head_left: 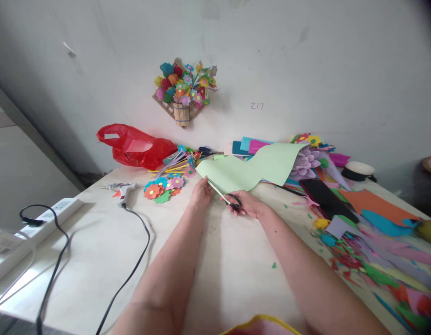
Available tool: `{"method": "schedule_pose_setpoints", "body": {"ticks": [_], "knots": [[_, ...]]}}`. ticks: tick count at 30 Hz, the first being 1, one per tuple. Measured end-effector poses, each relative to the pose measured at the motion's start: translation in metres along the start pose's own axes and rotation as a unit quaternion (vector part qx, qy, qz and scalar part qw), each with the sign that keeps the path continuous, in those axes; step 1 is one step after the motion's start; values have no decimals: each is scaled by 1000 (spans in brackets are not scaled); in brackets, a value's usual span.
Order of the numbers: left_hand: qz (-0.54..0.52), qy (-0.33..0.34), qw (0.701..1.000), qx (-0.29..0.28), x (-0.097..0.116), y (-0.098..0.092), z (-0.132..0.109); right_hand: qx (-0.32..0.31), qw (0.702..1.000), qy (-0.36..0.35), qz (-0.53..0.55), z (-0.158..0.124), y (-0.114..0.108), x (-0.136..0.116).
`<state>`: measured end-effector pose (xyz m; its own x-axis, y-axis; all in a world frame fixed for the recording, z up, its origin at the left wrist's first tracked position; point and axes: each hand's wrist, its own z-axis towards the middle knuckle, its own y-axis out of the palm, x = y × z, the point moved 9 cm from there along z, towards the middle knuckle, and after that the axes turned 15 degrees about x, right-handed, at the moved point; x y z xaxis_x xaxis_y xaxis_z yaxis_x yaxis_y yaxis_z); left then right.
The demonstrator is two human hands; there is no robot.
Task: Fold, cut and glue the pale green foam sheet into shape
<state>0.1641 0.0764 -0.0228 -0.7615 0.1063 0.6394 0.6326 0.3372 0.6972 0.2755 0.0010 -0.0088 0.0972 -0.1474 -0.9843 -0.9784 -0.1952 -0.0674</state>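
Note:
A large pale green craft sheet [236, 173] rises in a curve over the middle of the table. My left hand [202, 191] is closed on its near left edge. In my right hand [248, 203] is a pair of scissors [234, 201] with black handles, my fingers wrapped round them. The scissors are at the sheet's near edge, where a narrow light strip runs between my two hands. How far the blades are apart I cannot make out.
Left stand a glue gun [124, 193] with its cord, a power strip [51, 218], foam flowers [162, 188] and a red plastic bag [138, 146]. Right lie a phone [327, 200], an orange sheet [379, 204] and colourful scraps [354, 256]. A flower basket [182, 111] hangs on the wall.

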Motion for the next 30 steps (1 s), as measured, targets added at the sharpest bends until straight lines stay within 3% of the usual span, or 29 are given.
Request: {"method": "schedule_pose_setpoints", "body": {"ticks": [6,16,30], "knots": [[-6,-20,1000,19,1,-3,3,-10,1000,7,-4,-2,0,2],[-14,-15,1000,0,0,0,1,-13,1000,8,-2,-1,0,3],[-19,-22,1000,7,0,-1,2,18,1000,0,-8,3,-4,5]]}}
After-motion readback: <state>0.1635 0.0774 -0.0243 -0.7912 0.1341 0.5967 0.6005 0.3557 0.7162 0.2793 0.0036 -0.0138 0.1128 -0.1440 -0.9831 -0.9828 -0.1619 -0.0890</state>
